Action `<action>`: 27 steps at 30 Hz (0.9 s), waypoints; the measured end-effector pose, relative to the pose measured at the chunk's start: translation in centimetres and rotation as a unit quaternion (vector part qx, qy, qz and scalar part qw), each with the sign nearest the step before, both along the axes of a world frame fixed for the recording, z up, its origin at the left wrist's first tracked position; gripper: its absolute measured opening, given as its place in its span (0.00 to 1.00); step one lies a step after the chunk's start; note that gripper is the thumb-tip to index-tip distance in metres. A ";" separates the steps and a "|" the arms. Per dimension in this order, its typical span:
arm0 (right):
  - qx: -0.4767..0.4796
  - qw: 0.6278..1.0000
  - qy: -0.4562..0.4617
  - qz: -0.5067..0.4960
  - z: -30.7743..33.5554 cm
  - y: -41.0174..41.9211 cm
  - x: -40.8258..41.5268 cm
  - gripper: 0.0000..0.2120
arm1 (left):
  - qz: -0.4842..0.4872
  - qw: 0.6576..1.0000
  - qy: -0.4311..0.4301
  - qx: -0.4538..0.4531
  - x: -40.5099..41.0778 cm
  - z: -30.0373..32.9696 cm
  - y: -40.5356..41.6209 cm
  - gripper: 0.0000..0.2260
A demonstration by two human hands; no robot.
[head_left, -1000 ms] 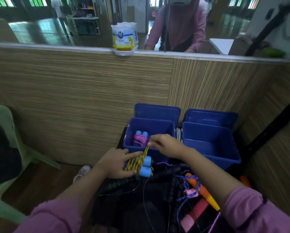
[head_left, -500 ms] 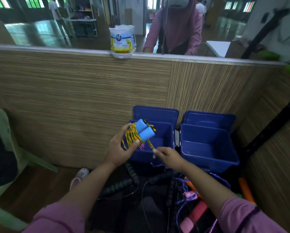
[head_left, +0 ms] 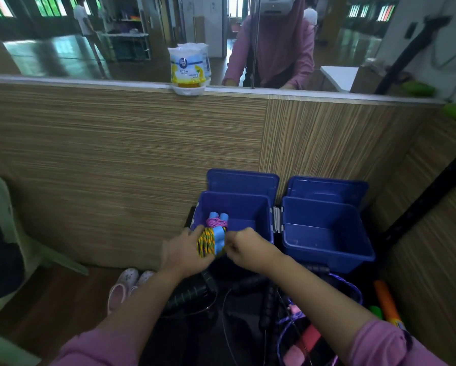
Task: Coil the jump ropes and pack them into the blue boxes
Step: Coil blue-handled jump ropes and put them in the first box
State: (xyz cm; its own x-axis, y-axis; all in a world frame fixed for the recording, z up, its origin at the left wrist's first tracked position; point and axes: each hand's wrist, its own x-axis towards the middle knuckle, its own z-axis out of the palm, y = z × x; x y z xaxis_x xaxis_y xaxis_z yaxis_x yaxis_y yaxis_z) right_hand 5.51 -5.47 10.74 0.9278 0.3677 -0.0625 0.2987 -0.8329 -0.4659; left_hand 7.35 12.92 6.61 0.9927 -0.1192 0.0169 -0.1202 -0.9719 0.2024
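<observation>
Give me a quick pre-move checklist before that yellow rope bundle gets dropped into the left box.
1. Bundle held: left hand grips the yellow coiled rope - ok.
2. Loose end secured: right hand is curled at the bundle's side; whether the end is tucked - cannot tell.
3. Left blue box lid open - ok.
4. Room inside: only the pink coiled rope lies there - ok.
5. Bundle over the opening: it sits at the near rim, not clearly inside - not ok.
6. Right blue box open as a spare - ok.
</observation>
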 end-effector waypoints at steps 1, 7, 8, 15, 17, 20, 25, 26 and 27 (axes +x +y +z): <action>0.054 0.998 0.012 -0.020 0.4 -0.1 0.0 0.05 | -0.025 0.999 -0.009 0.019 -0.3 -0.1 -0.3 0.35; 0.292 0.926 0.172 -0.166 1.6 -0.8 1.2 0.06 | -0.184 0.970 -0.147 0.055 -1.8 -1.4 -1.4 0.34; 0.313 0.913 0.195 -0.174 1.5 -1.1 1.4 0.05 | -0.203 0.964 -0.163 0.057 -1.9 -1.6 -1.4 0.35; 0.232 0.943 0.207 -0.118 1.1 -3.5 2.3 0.09 | -0.266 0.950 -0.161 0.036 -2.6 -1.1 -0.9 0.33; 0.163 0.967 0.156 -0.117 1.2 -4.1 2.6 0.12 | -0.274 0.948 -0.155 0.037 -2.7 -0.7 -1.2 0.32; 0.176 0.964 0.143 -0.137 1.0 -4.2 2.8 0.14 | -0.261 0.955 -0.140 0.037 -2.8 -0.1 -1.6 0.34; 0.287 0.924 0.186 -0.169 0.8 -4.3 2.8 0.06 | -0.264 0.955 -0.126 0.054 -2.6 0.1 -1.8 0.35; 0.306 0.915 0.198 -0.171 0.8 -4.3 2.7 0.06 | -0.258 0.957 -0.121 0.047 -2.6 0.2 -1.9 0.36; 0.330 0.903 0.213 -0.174 0.8 -4.5 2.7 0.06 | -0.248 0.961 -0.115 0.036 -2.6 0.2 -2.0 0.36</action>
